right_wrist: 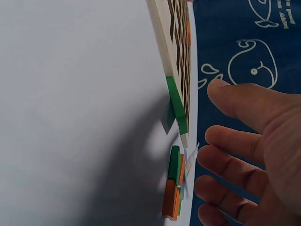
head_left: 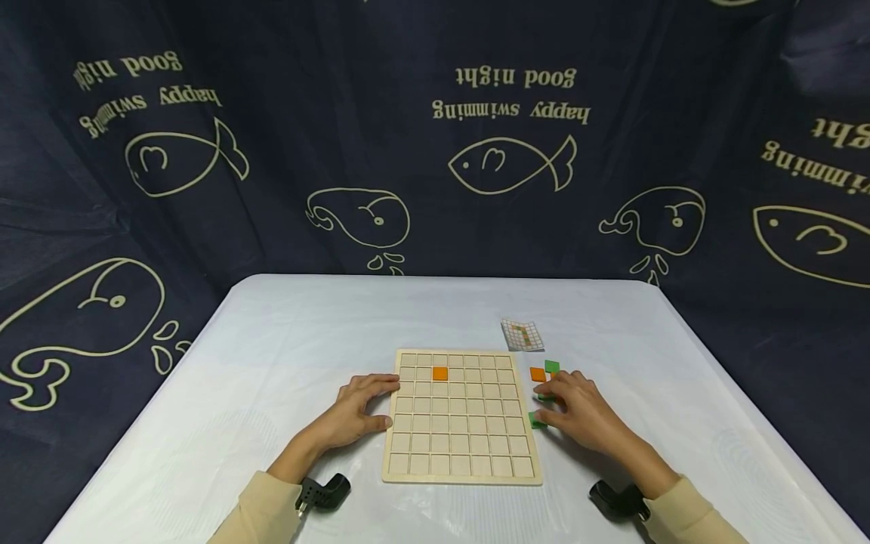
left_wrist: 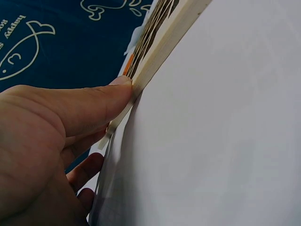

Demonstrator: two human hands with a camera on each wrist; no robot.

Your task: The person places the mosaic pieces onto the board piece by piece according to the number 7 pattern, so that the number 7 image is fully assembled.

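A square wooden grid board [head_left: 462, 483] lies on the table, with one orange square tile [head_left: 440, 373] in a cell of its second row from the back. My left hand [head_left: 360, 408] touches the board's left edge with thumb and fingertips, as the left wrist view also shows. Over the small tiles right of the board hovers my right hand [head_left: 581, 408], its fingers loosely bent and holding nothing. A green tile [right_wrist: 176, 106] stands against or close to the board's right edge. Beyond it sit another green tile [right_wrist: 174, 162] and an orange tile [right_wrist: 170, 198]; my right fingers partly hide this group in the head view.
Behind the board's right corner lies a small card [head_left: 522, 335] printed with a coloured grid pattern. A white cloth covers the table [head_left: 306, 317]. A dark curtain [head_left: 421, 136] with fish and whale drawings hangs behind it.
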